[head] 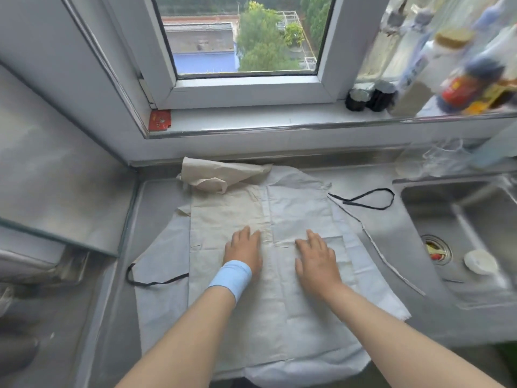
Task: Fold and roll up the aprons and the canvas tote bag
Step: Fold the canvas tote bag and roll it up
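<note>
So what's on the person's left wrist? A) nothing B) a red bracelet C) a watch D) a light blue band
D: a light blue band wraps the wrist just behind the left hand, which lies flat on the cloth.

Far ahead we see a window [246,37] above a pale sill [251,119]. A red packet [159,120] lies at its left end, and two dark jars [370,96] stand beside blurred bottles [472,82] at the right. Right of the steel counter [391,228] we find a sink [475,208], with scraps in its drain [436,249] and a white round object [479,261] just beside it.
</note>
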